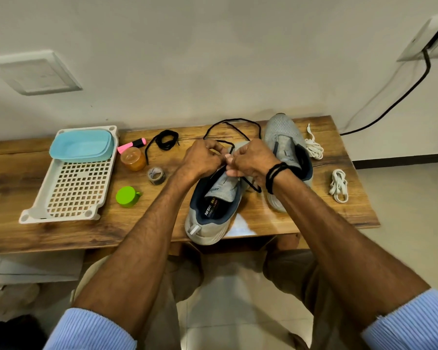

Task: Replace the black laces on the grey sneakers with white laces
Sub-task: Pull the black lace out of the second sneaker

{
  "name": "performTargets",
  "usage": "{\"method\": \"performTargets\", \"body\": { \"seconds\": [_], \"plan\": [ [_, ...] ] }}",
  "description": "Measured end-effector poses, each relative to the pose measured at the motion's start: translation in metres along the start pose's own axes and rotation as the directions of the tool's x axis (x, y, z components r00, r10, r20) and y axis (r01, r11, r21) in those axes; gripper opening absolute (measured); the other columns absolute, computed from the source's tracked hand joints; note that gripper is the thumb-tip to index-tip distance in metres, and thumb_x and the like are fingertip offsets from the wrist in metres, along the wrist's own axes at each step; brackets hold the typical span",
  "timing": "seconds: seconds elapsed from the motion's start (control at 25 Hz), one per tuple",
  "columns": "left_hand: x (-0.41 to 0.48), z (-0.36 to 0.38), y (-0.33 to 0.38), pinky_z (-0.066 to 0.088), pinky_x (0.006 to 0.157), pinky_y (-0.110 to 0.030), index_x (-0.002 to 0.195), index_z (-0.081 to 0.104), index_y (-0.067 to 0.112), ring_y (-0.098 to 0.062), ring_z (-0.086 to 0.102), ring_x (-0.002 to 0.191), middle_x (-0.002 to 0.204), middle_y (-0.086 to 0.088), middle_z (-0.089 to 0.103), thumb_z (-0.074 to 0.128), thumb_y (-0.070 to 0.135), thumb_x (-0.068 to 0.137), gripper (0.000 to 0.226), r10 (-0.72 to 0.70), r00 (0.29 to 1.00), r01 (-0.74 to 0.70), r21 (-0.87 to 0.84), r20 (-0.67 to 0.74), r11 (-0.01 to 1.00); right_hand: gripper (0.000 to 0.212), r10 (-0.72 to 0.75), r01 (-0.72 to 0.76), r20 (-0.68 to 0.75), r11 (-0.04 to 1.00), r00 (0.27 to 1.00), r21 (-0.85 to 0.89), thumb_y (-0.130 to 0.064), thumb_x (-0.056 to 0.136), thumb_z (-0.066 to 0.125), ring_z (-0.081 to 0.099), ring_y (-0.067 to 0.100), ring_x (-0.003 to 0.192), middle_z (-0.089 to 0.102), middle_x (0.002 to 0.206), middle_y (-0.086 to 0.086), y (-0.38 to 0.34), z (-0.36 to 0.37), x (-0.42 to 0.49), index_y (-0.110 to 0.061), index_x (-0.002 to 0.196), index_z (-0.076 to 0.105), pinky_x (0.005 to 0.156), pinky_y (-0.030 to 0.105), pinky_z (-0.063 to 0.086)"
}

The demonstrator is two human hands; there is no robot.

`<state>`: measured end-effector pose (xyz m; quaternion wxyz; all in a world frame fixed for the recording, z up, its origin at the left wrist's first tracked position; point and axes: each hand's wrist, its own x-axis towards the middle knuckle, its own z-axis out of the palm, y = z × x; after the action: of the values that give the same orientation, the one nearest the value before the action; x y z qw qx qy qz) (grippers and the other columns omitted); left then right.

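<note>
Sneaker [211,224] throat hidden under left hand [202,160] and right hand [254,160] — both gripping lace [234,120].

My left hand [202,160], my right hand [253,160]: bare. My left sleeve [91,329], right sleeve [412,322]: light blue, fine ribbed stripes running along arm, cuff edges slightly fuzzy, cuffs near elbows, forearms bare. Right wrist: black cord band [276,174], several thin strands wound round. Legs: khaki-beige cloth [301,274], creased, length unclear.

Insole [212,208] of nr sneaker [205,234] reads "NITR…", smaller txt illegible.
</note>
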<state>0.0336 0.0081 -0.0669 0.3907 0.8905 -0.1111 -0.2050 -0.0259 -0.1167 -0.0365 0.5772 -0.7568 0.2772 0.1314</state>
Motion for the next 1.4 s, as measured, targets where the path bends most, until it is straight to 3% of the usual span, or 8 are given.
{"method": "performTargets", "body": {
  "seconds": [0.2,0.36,0.44,0.6,0.76,0.92,1.16,1.4],
  "plan": [
    [0.002,-0.005,0.001,0.042,0.054,-0.022,0.094,0.074,0.019,-0.008,0.051,0.057,0.073,0.004,0.067,0.075,0.015,0.087,0.009,0.071,0.991,-0.064,-0.061,0.116,0.996,0.011,-0.035,0.034,-0.027,0.998,0.999,-0.059,-0.004,0.09,0.068,0.072,0.023,0.091,0.07,0.085,0.012,0.001,0.0,-0.005,0.001,0.08,0.067,0.087,0.039,0.059],
    [0.004,-0.002,-0.001,0.052,0.078,-0.031,0.095,0.07,-0.002,-0.014,0.06,0.081,0.085,-0.006,0.067,0.065,0.006,0.092,0.01,0.001,0.988,0.028,-0.182,0.154,0.983,0.025,-0.263,0.18,-0.077,0.816,0.962,-0.549,-0.033,0.087,0.074,0.067,0.019,0.09,0.072,0.092,0.005,0.004,-0.002,-0.005,-0.009,0.093,0.071,0.084,0.035,0.055],
    [0.004,-0.003,-0.003,0.049,0.073,-0.034,0.085,0.065,0.001,-0.018,0.055,0.077,0.08,-0.011,0.059,0.056,0.004,0.095,0.014,-0.047,0.981,0.093,-0.249,0.187,0.964,0.043,-0.328,0.214,-0.056,0.727,0.943,-0.653,-0.042,0.082,0.077,0.062,0.022,0.099,0.067,0.103,0.008,0.01,-0.001,0.002,-0.008,0.106,0.066,0.087,0.036,0.052],
    [0.006,-0.004,-0.004,0.033,0.056,-0.029,0.06,0.048,0.015,-0.013,0.037,0.057,0.055,0.002,0.042,0.048,-0.003,0.092,0.037,-0.148,0.971,0.202,-0.316,0.187,0.927,0.058,-0.371,0.302,0.066,0.628,0.926,-0.717,-0.04,0.076,0.082,0.052,0.025,0.117,0.055,0.127,0.009,0.016,-0.002,0.022,-0.015,0.123,0.057,0.095,0.031,0.042],
    [0.01,-0.001,-0.007,0.035,0.053,-0.028,0.085,0.051,0.009,-0.012,0.04,0.055,0.059,0.001,0.045,0.053,0.004,0.092,0.009,-0.201,0.966,0.247,-0.352,0.163,0.903,0.056,-0.413,0.329,0.084,0.568,0.907,-0.755,-0.037,0.071,0.086,0.054,0.027,0.113,0.056,0.122,0.009,0.019,0.003,0.028,-0.014,0.117,0.062,0.092,0.034,0.046],
    [0.012,0.001,-0.006,0.039,0.054,-0.027,0.069,0.054,0.011,-0.01,0.047,0.046,0.051,0.003,0.05,0.055,0.005,0.092,0.024,-0.21,0.966,0.25,-0.345,0.15,0.905,0.051,-0.48,0.334,0.032,0.561,0.877,-0.757,-0.044,0.068,0.085,0.055,0.026,0.102,0.058,0.11,0.008,0.022,0.008,0.028,-0.015,0.105,0.065,0.084,0.04,0.05],
    [0.013,0.003,-0.008,0.039,0.051,-0.025,0.069,0.055,0.013,-0.011,0.046,0.054,0.058,0.001,0.049,0.06,0.014,0.096,0.027,-0.251,0.962,0.274,-0.358,0.111,0.893,0.016,-0.614,0.421,0.081,0.432,0.785,-0.798,-0.015,0.084,0.065,0.06,0.033,0.092,0.06,0.101,0.012,0.027,0.016,0.028,-0.01,0.099,0.067,0.075,0.041,0.052],
    [0.012,0.005,-0.01,0.037,0.055,-0.027,0.087,0.064,0.007,-0.013,0.046,0.058,0.065,-0.004,0.052,0.057,0.008,0.094,0.01,-0.242,0.964,0.264,-0.382,0.105,0.886,0.022,-0.558,0.438,0.108,0.502,0.823,-0.746,-0.014,0.082,0.069,0.061,0.03,0.095,0.065,0.102,0.011,0.029,0.005,0.037,-0.012,0.102,0.064,0.081,0.038,0.05]
  ]
}}
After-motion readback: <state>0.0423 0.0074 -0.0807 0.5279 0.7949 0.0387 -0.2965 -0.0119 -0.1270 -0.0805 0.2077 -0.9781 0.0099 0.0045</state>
